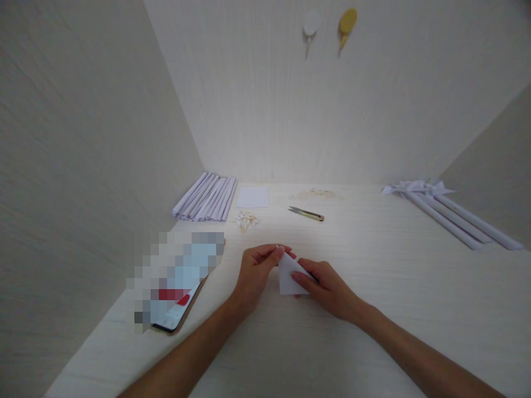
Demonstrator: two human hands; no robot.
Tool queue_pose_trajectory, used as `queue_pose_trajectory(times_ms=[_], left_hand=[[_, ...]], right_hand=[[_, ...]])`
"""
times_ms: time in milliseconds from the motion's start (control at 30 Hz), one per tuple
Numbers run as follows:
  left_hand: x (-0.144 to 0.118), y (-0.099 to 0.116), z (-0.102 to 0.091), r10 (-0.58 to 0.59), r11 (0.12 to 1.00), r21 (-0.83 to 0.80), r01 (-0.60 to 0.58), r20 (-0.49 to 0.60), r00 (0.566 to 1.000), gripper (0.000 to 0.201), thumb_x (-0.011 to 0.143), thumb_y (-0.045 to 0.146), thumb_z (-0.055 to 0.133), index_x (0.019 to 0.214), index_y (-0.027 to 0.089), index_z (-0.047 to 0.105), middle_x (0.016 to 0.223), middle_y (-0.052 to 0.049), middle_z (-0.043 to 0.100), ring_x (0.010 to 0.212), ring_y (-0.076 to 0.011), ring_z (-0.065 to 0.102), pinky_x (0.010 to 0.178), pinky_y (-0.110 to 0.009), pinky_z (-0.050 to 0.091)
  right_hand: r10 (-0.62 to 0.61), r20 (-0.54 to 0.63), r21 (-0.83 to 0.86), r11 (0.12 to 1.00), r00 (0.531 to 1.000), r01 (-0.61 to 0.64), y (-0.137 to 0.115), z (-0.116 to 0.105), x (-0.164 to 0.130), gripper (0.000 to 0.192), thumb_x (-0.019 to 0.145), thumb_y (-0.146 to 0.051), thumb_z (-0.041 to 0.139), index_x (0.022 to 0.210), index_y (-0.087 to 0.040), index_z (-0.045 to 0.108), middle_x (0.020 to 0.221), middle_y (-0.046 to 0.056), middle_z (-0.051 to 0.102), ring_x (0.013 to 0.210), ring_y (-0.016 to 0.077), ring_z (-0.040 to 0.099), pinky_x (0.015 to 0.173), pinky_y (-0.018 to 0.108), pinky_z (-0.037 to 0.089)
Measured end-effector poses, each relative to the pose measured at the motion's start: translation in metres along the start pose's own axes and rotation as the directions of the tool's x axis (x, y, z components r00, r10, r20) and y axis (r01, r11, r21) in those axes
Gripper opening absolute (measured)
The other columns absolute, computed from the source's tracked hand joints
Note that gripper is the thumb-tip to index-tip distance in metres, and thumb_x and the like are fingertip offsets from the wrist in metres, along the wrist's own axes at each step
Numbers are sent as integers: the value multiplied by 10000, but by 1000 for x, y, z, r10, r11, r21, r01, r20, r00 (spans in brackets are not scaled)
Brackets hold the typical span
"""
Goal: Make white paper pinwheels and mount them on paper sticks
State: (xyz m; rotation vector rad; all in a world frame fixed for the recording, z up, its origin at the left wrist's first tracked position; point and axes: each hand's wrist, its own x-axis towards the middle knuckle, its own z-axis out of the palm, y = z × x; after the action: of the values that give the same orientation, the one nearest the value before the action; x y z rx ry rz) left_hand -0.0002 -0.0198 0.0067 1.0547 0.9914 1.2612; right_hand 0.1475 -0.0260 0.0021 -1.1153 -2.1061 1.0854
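Observation:
A small white paper (pixel 289 278), folded to a triangle, is held up between both hands just above the table. My left hand (pixel 259 271) pinches its top corner between thumb and fingers. On the right side of the paper, my right hand (pixel 329 287) grips it with the thumb lying across its face. The other fingers of that hand are partly hidden behind the sheet. Beyond the hands lies a pair of thread snips (pixel 307 214), blades pointing left. A small pile of whitish pieces (pixel 246 219) sits left of the snips.
Rolled white paper tubes (pixel 205 198) lie side by side at the back left, beside a flat square sheet (pixel 253 197). More paper tubes (pixel 450 215) rest at the right. A phone (pixel 182 293), partly blurred, is left of my hands. Thin strands (pixel 319 193) lie near the back wall.

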Motion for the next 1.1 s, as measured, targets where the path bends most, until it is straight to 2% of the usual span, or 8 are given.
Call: queue_pose_trajectory(times_ms=[100,200,300,433,533,700,900,1100], left_hand=[[0,1,1,-10,1000,-15,10,-14,1000,166,664,274,604,681,124,674,661,-58,675,607,-132,594,607,-238,462],[2,1,0,-19,998,-58,13,-92,996,179,657,280,611,703,114,660,667,-64,675,613,-142,605,612,-257,473],[7,0,-5,-20,986,-166,-11,-183,983,189,653,290,615,731,120,643,695,-59,679,654,-146,615,633,-266,480],[11,0,-8,-23,953,-298,-54,-248,968,180,643,276,628,736,121,627,724,-57,680,688,-141,620,658,-264,481],[12,1,-7,-56,932,-360,-51,-280,958,174,636,258,636,738,118,621,738,-63,680,705,-145,624,682,-274,481],[9,0,-1,-104,907,-420,-28,-289,952,149,652,232,622,742,113,618,759,-72,680,748,-152,624,759,-304,472],[7,-4,2,-98,889,-456,-30,-255,962,116,670,209,606,739,118,628,786,-65,679,766,-142,622,773,-284,473],[6,-3,2,-100,879,-476,-35,-256,962,107,686,192,592,746,115,635,794,-64,679,778,-141,621,780,-278,472]], right_hand=[[-7,-7,17,1000,1000,7,-2,-1,-1,255,826,-329,374,658,-158,463,557,-23,470,481,78,403,462,198,309],[35,-53,51,998,998,-32,-1,-1,-1,245,803,-327,417,658,-151,504,507,-30,468,449,75,400,435,194,304],[114,-134,201,976,984,-86,4,-1,1,223,767,-331,470,777,-139,583,520,-18,518,451,79,439,433,192,340],[188,-259,386,919,948,-77,11,0,5,283,710,-354,531,853,-130,629,516,-8,543,428,76,446,423,200,374],[204,-347,415,909,915,-46,12,0,6,263,697,-349,547,826,-145,651,512,-12,534,426,72,428,410,201,368],[200,-497,448,893,844,53,12,0,6,168,682,-313,583,746,-179,662,711,16,609,564,91,487,523,222,418],[281,-462,669,733,841,123,20,3,8,197,694,-338,587,816,-208,671,761,19,642,696,115,538,641,245,440],[268,-474,707,684,839,181,20,3,7,182,713,-336,574,810,-219,675,788,15,645,725,112,544,677,252,443]])
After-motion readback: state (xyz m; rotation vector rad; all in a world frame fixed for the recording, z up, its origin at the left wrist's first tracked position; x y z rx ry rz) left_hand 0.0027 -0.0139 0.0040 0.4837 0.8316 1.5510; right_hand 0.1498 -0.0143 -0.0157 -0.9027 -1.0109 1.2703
